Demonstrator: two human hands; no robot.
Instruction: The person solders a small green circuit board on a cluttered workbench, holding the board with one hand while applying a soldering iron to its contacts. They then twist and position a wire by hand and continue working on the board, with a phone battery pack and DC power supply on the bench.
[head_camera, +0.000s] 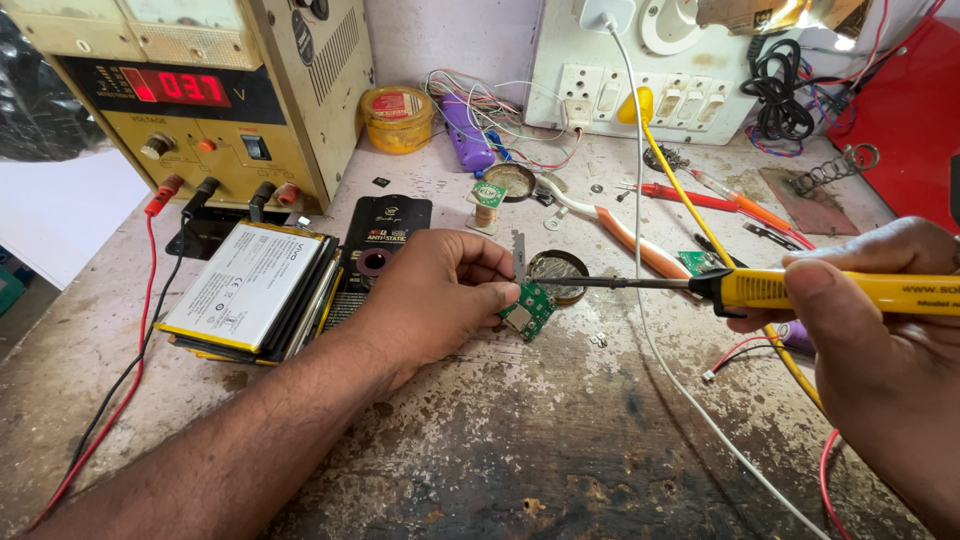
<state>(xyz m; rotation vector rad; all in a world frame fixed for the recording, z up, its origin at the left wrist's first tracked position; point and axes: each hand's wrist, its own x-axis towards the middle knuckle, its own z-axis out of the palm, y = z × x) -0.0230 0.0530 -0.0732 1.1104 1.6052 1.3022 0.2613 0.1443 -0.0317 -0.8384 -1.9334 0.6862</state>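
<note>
Soldering in progress, not finished. Left hand (440, 300) pinched on small green circuit board (528, 310), held just above worktop (520, 440). Right hand (880, 330) wrapped around yellow soldering iron (800, 290), tip touching board's top edge (joint itself too small to judge). Solder tin (558, 268) just behind; phone batteries (250, 290) stacked left.

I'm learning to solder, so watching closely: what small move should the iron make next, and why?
Probably ease the iron's tip down and left onto the small green board. The left hand pinches the board above the bench, the right hand holds the yellow iron level, and the tip appears just short of the board's upper edge.
</note>
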